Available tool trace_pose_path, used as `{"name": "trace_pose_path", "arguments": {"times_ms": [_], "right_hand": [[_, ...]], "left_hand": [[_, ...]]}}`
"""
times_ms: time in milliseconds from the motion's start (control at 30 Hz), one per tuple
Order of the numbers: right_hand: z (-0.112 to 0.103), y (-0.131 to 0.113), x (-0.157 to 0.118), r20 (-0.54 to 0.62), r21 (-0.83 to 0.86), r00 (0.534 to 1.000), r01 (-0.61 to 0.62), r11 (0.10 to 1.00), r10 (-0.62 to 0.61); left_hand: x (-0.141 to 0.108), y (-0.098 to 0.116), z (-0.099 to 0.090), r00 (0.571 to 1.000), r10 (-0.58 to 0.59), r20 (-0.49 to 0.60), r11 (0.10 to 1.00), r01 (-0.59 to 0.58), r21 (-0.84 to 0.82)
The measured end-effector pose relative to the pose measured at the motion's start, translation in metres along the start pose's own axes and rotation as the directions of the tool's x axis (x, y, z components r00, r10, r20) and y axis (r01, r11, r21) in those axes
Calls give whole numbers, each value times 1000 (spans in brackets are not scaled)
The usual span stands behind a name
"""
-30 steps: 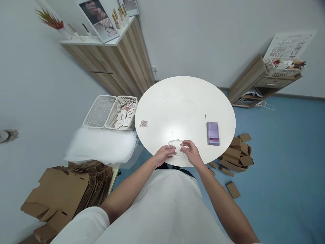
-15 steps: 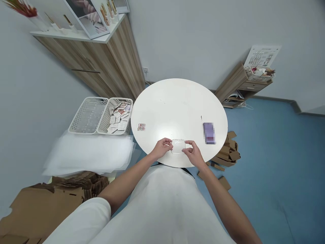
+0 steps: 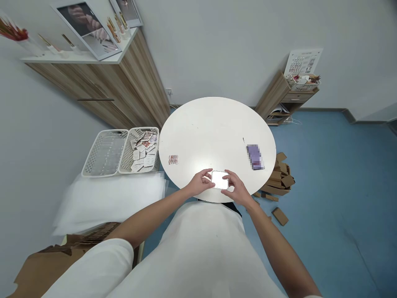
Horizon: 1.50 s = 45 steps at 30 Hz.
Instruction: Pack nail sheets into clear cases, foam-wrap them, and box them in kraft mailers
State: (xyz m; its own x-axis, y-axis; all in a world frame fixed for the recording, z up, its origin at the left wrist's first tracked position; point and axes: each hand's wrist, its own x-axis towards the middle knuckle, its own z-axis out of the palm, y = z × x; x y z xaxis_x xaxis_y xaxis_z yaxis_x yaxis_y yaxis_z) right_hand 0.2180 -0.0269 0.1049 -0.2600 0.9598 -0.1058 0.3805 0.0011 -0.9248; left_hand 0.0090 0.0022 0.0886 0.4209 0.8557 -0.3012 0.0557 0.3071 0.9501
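Observation:
Between my hands, over the near part of the white round table, is a small clear plastic case. Its flat face gleams white with glare, so whatever lies inside is hidden. My left hand has its fingers and thumb at the case's left edge. On the other side my right hand grips the right edge, fingers above and thumb below. A small set of reddish press-on nails lies on the table's left side. A blurred purple object lies at the right.
Left of the table stand a white basket of printed cards and another basket of clear plastic cases. Clear sheets lie in front of them. Cardboard pieces are heaped on the floor at right. A wooden cabinet stands behind.
The case has tilted and its face now shines white. My right hand has shifted its hold, fingers reaching further over the case. The whole view has turned slightly.

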Motion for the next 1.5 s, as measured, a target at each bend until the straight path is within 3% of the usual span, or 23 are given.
{"name": "trace_pose_path", "arguments": {"times_ms": [133, 400, 533, 900, 1500], "right_hand": [[-7, -4, 2, -22, -1, 998, 64, 998, -64], [-15, -2, 15, 20, -24, 993, 118, 993, -118], [-14, -2, 21, 44, 0, 990, 136, 991, -136], [-9, 11, 33, -37, 26, 986, 165, 986, -164], [11, 19, 12, -76, 355, 996, 66, 933, -42]], "left_hand": [[-1, 2, -1, 991, 114, 76, 980, -125, 155], [11, 5, 5, 980, 198, 20, 952, -197, 236], [13, 9, 0, 983, 182, 15, 963, -182, 201], [19, 7, -1, 981, 192, 11, 974, -192, 117], [7, 0, 6, 977, 208, 57, 975, -212, 69]]}}
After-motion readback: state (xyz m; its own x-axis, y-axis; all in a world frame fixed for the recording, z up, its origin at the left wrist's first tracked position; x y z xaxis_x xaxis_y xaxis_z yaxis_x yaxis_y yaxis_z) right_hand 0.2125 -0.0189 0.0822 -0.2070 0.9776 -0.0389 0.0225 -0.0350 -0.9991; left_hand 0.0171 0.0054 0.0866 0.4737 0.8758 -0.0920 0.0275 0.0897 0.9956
